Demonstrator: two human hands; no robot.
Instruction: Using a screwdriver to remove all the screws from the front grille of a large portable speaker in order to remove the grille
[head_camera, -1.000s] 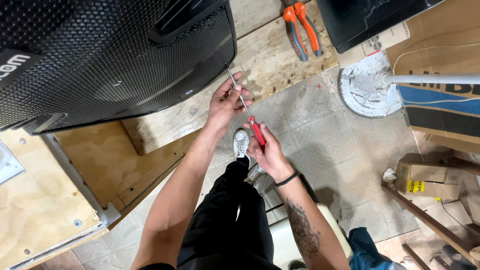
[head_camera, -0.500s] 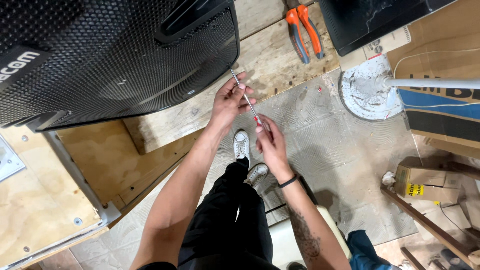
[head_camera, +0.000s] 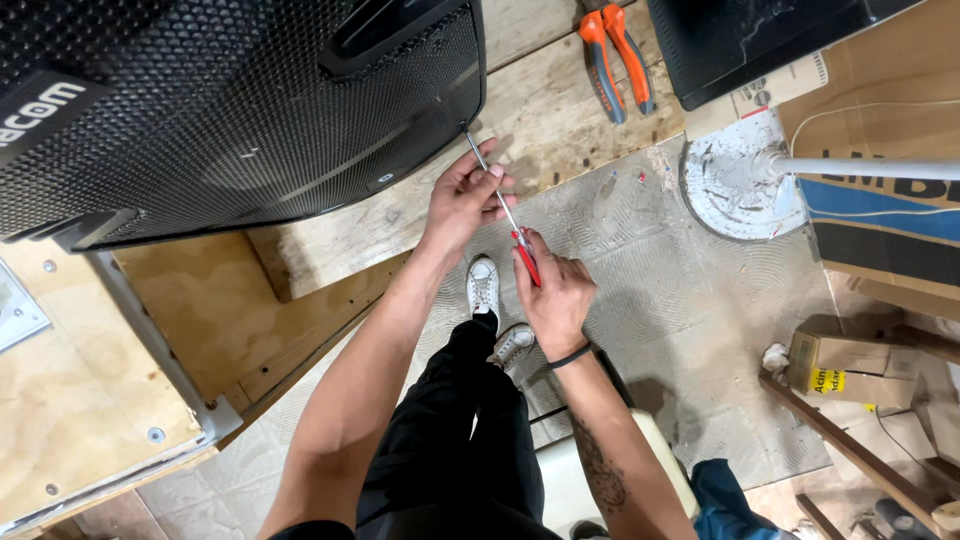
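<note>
A long screwdriver (head_camera: 500, 205) with a red handle runs from my right hand up to the lower right corner of a big black loudspeaker (head_camera: 230, 110) with a perforated metal grille. My right hand (head_camera: 553, 295) grips the red handle. My left hand (head_camera: 462, 195) pinches the steel shaft partway along, steadying it. The tip sits at the grille's corner edge. The speaker lies on a worn wooden platform (head_camera: 540, 110).
Orange-handled pliers (head_camera: 618, 55) lie on the platform at the top. A white round stand base (head_camera: 735, 180) with a pole sits to the right, beside cardboard boxes (head_camera: 850, 365). Plywood panels (head_camera: 90, 400) are at left. My white shoes (head_camera: 485, 290) rest on the grey floor.
The view has drifted slightly. Both hands stay on the screwdriver, and my right hand has shifted its hold on the handle, as if turning it.
</note>
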